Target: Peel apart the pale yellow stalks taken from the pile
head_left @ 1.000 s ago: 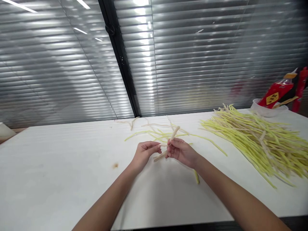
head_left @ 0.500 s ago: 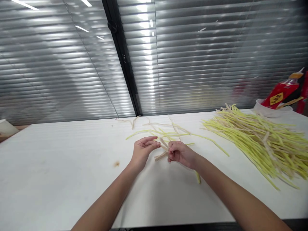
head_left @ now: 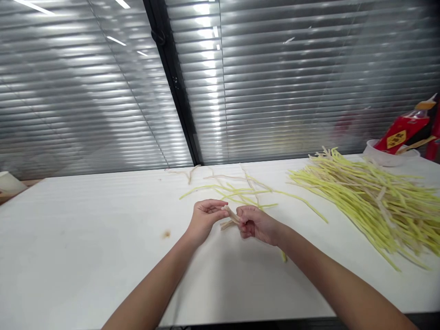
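My left hand (head_left: 204,219) and my right hand (head_left: 256,223) meet over the middle of the white table (head_left: 85,238). Between their fingertips they pinch a short pale beige stalk piece (head_left: 231,214), the left hand at its upper end, the right hand curled around its lower part. A second beige piece (head_left: 227,224) lies just under them. Behind my hands a few loose yellow-green stalks (head_left: 240,195) are scattered on the table.
A large heap of long yellow-green stalks (head_left: 371,201) covers the table's right side. Behind it stand a white bowl (head_left: 388,158) and a red packet (head_left: 404,128). Thin beige trimmings (head_left: 187,173) lie near the slatted blinds. A brown spot (head_left: 166,234) marks the table.
The beige piece that stuck up from my right hand has been lowered, and both hands now pinch it between them. My left hand's fingers have closed on its end.
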A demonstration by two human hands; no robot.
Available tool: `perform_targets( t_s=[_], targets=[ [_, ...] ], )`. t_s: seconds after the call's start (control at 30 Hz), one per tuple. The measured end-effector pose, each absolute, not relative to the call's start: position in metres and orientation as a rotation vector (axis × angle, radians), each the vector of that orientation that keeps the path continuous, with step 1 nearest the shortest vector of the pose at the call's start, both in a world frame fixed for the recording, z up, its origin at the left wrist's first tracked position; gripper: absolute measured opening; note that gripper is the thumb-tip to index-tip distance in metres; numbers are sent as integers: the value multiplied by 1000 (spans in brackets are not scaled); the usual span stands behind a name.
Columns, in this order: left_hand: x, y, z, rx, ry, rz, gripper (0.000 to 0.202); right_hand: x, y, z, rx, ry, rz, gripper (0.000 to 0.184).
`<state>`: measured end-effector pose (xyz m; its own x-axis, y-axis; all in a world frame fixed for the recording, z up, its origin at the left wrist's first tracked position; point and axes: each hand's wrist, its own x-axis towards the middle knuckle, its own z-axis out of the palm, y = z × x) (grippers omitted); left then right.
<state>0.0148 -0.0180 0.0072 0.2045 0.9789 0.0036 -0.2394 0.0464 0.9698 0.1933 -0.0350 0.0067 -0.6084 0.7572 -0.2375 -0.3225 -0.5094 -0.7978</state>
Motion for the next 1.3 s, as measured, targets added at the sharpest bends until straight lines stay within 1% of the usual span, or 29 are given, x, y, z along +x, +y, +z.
perform_targets(
  t_s=[0.2,0.33,0.43,0.53,0.6,0.7,0.77,0.87,1.0,1.13,1.3],
  targets=[
    [11,-19,9,1220,702,998,30,192,-38,7,-684,-1020,2217,20],
    [10,-20,10,1262,654,963,23,192,-38,4,-646,-985,2297,17],
    [12,-21,12,1213,657,1003,21,193,-37,3,-611,-1003,2337,14],
    [14,-21,14,1132,685,1101,21,194,-36,4,-605,-1048,2309,9],
    [16,-21,16,1053,715,1180,21,193,-36,5,-611,-1043,2250,14],
    [18,-19,17,948,780,1265,21,188,-38,3,-690,-1091,2050,33],
    [20,-18,17,912,823,1290,21,184,-39,-1,-818,-1192,1788,40],
    [22,-19,17,897,861,1304,21,180,-40,-7,-994,-1337,1362,37],
    [24,-20,16,897,877,1318,20,182,-40,-8,-1001,-1496,1002,26],
    [25,-20,13,891,888,1347,20,184,-39,-7,-985,-1644,814,23],
    [26,-19,8,852,886,1387,19,182,-37,-12,-940,-1741,704,22]
  ],
)
